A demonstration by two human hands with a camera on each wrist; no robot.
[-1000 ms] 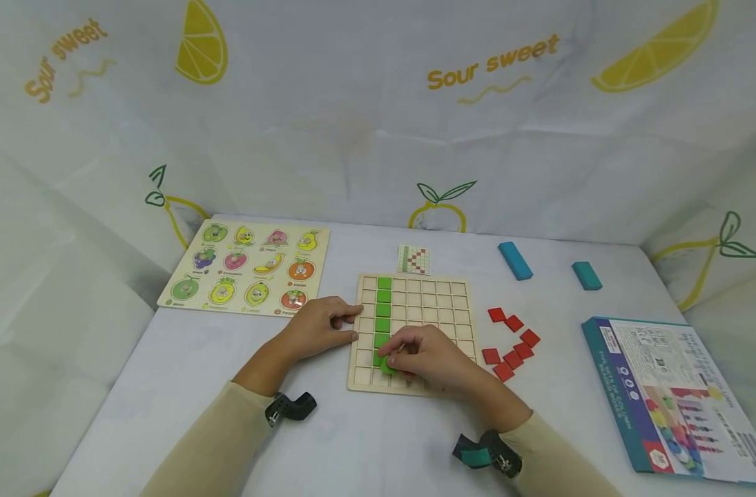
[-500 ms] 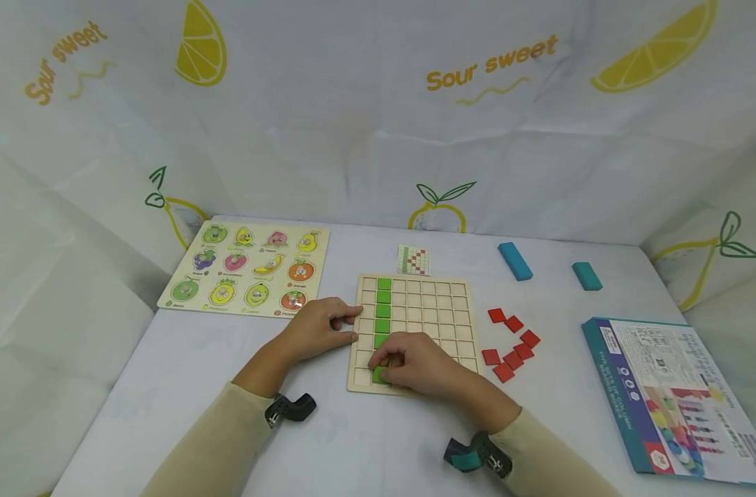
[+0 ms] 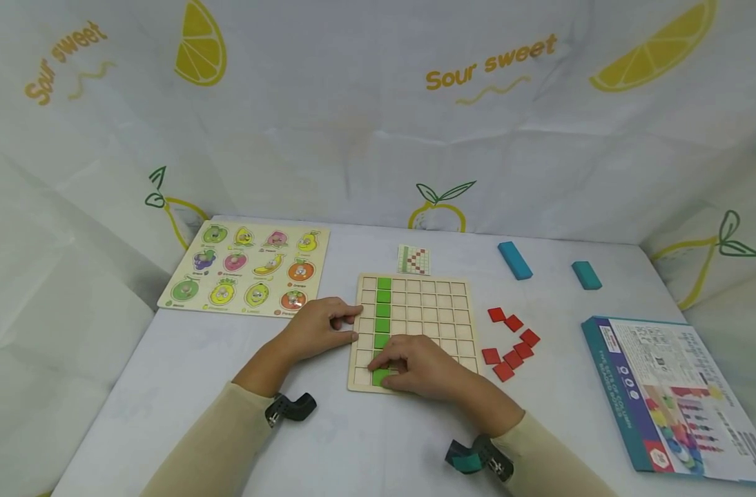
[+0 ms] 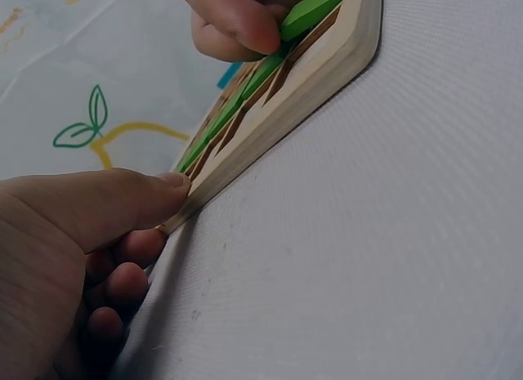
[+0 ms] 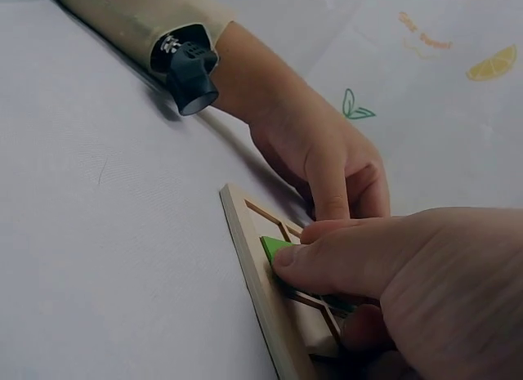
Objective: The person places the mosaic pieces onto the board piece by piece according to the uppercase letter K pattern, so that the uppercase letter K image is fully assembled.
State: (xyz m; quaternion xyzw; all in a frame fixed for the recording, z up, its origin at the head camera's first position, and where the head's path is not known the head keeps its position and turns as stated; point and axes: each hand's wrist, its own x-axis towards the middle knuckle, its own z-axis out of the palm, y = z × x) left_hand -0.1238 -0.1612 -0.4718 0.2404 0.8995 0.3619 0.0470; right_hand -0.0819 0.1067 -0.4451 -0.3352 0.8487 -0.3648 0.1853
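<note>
A square wooden grid board (image 3: 415,331) lies on the table, with a column of green tiles (image 3: 382,310) in its second column from the left. My right hand (image 3: 418,366) is over the near part of that column. Its thumb and fingers are at a green tile (image 3: 380,377) in the nearest row, the thumb against its edge. In the left wrist view this green tile (image 4: 312,14) shows partly above the board's rim. My left hand (image 3: 318,328) holds the board's left edge, thumb tip at the rim, other fingers curled in the left wrist view.
Several red tiles (image 3: 513,359) lie right of the board. A small pattern card (image 3: 413,260) lies behind it. Two blue blocks (image 3: 515,260) stand at the back right, a boxed set (image 3: 676,400) at far right. A fruit puzzle board (image 3: 247,269) lies at the left.
My right hand has moved slightly toward the near edge, taking the green tile from above the column to the nearest cell. The left hand has stayed at the board's edge.
</note>
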